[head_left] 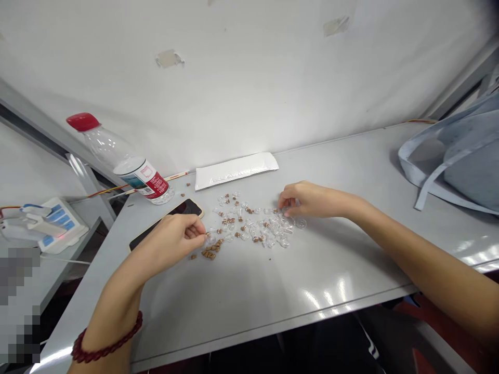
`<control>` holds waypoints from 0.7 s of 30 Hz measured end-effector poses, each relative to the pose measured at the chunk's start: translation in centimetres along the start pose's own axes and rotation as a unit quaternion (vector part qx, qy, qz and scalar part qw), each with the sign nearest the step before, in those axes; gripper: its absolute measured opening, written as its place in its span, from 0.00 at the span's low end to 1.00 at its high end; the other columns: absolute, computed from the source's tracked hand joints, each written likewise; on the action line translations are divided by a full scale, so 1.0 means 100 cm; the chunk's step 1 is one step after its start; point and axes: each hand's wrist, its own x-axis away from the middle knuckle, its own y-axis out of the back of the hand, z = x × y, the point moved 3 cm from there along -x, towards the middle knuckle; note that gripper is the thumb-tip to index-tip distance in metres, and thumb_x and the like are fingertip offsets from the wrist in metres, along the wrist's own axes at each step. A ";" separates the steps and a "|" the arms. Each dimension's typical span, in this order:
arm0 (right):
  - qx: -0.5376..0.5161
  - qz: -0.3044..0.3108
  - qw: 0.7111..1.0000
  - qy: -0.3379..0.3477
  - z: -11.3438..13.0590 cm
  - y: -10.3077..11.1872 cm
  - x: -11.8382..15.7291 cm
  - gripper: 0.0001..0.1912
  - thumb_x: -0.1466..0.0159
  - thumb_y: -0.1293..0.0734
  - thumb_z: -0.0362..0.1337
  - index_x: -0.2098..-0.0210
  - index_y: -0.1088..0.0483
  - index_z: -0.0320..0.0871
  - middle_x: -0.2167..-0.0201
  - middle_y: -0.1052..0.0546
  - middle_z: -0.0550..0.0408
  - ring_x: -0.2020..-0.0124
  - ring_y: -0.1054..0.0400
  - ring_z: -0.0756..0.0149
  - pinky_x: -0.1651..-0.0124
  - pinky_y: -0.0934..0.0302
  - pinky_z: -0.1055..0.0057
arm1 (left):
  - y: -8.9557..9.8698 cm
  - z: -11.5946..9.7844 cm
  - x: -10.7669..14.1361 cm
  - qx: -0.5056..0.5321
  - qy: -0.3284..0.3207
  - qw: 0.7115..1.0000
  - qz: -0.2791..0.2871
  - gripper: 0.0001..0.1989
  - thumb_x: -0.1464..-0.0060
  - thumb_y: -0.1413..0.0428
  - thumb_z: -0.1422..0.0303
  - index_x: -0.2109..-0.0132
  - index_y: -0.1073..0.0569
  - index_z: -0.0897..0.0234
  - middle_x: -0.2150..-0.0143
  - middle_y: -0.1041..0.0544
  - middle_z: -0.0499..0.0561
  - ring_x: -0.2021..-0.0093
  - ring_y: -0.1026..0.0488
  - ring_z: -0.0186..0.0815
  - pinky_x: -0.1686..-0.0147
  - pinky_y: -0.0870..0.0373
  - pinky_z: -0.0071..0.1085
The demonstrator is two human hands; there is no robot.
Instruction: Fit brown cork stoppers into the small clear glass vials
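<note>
Several tiny clear glass bottles (273,228) lie scattered over the grey table, some with brown cork stoppers in their necks. Loose corks (210,252) sit in a small heap near the left end of the spread. My left hand (177,236) is closed in a pinch at that end, with a bit of brown cork and clear glass at its fingertips; it appears to hold a small corked bottle. At the right end, the fingers of my right hand (300,200) are curled down among the bottles. What they grip, if anything, is hidden.
A phone (191,208) lies partly under my left hand. A red-capped water bottle (136,174) stands behind it. Near the wall is a white flat packet (237,170). A grey-blue bag (463,150) rests at right, a power strip (64,226) at left.
</note>
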 end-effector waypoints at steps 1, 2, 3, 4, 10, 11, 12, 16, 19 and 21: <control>0.002 -0.005 1.000 0.003 -0.001 -0.002 -0.001 0.09 0.41 0.36 0.36 0.63 0.26 0.43 0.63 0.25 0.50 0.63 0.31 0.61 0.65 0.40 0.68 | 0.001 -0.002 0.001 0.013 -0.007 1.000 -0.014 0.08 0.52 0.46 0.63 0.71 0.28 0.63 0.75 0.23 0.48 0.73 0.27 0.36 0.73 0.32 0.29; 0.004 -0.011 1.000 0.006 -0.001 -0.003 -0.002 0.09 0.41 0.36 0.37 0.62 0.26 0.43 0.63 0.25 0.50 0.63 0.31 0.62 0.66 0.40 0.68 | 0.001 -0.005 0.001 0.028 -0.016 0.999 -0.028 0.07 0.52 0.46 0.63 0.71 0.28 0.63 0.75 0.24 0.48 0.73 0.27 0.36 0.74 0.32 0.28; 0.005 -0.018 1.000 0.010 -0.001 -0.005 -0.002 0.09 0.41 0.36 0.37 0.62 0.26 0.43 0.63 0.25 0.50 0.63 0.32 0.62 0.66 0.40 0.68 | 0.001 -0.008 0.001 0.045 -0.028 0.998 -0.040 0.07 0.52 0.45 0.64 0.70 0.28 0.63 0.74 0.23 0.48 0.73 0.27 0.35 0.74 0.32 0.28; 0.005 -0.025 1.000 0.016 0.000 -0.005 -0.003 0.09 0.40 0.36 0.37 0.62 0.27 0.43 0.63 0.25 0.50 0.64 0.32 0.62 0.67 0.40 0.68 | 0.000 -0.012 0.001 0.061 -0.040 0.996 -0.054 0.07 0.51 0.45 0.64 0.69 0.27 0.63 0.73 0.23 0.48 0.72 0.27 0.35 0.73 0.32 0.28; -0.077 -0.116 0.990 0.032 0.014 0.003 0.000 0.13 0.40 0.36 0.38 0.58 0.29 0.39 0.66 0.26 0.50 0.67 0.33 0.65 0.66 0.39 0.68 | -0.008 -0.024 0.000 0.141 -0.092 0.974 -0.151 0.11 0.46 0.44 0.62 0.59 0.21 0.60 0.61 0.19 0.51 0.62 0.23 0.38 0.62 0.27 0.33; -0.119 -0.124 0.985 0.031 0.017 0.004 0.001 0.13 0.39 0.36 0.39 0.57 0.29 0.39 0.67 0.25 0.51 0.68 0.33 0.66 0.66 0.38 0.68 | -0.009 -0.025 0.000 0.154 -0.097 0.969 -0.166 0.10 0.47 0.43 0.63 0.61 0.21 0.60 0.61 0.19 0.51 0.62 0.23 0.38 0.61 0.27 0.33; -0.170 -0.126 0.977 0.033 0.021 0.004 0.001 0.13 0.39 0.36 0.39 0.57 0.29 0.40 0.67 0.25 0.52 0.68 0.32 0.66 0.65 0.38 0.67 | -0.010 -0.025 0.000 0.168 -0.101 0.964 -0.179 0.09 0.48 0.42 0.63 0.63 0.20 0.61 0.62 0.19 0.51 0.63 0.23 0.38 0.62 0.26 0.33; -0.389 -0.120 0.913 0.040 0.033 -0.001 0.003 0.10 0.40 0.33 0.38 0.60 0.28 0.42 0.68 0.23 0.55 0.66 0.29 0.68 0.58 0.36 0.66 | -0.014 -0.029 0.003 0.241 -0.138 0.934 -0.223 0.04 0.52 0.38 0.68 0.68 0.20 0.62 0.66 0.19 0.51 0.64 0.23 0.36 0.61 0.24 0.32; -0.503 -0.087 0.859 0.049 0.041 -0.011 0.002 0.09 0.44 0.30 0.34 0.62 0.28 0.42 0.68 0.21 0.55 0.63 0.27 0.67 0.53 0.36 0.66 | -0.017 -0.034 0.006 0.302 -0.185 0.899 -0.258 0.01 0.54 0.37 0.71 0.69 0.21 0.63 0.66 0.19 0.51 0.63 0.23 0.36 0.61 0.22 0.31; -0.541 -0.051 0.837 0.066 0.047 -0.018 0.001 0.09 0.43 0.29 0.33 0.62 0.27 0.41 0.68 0.20 0.54 0.62 0.26 0.67 0.53 0.36 0.66 | -0.021 -0.038 0.009 0.328 -0.206 0.881 -0.273 0.02 0.54 0.37 0.73 0.70 0.21 0.62 0.65 0.19 0.50 0.64 0.23 0.35 0.63 0.22 0.29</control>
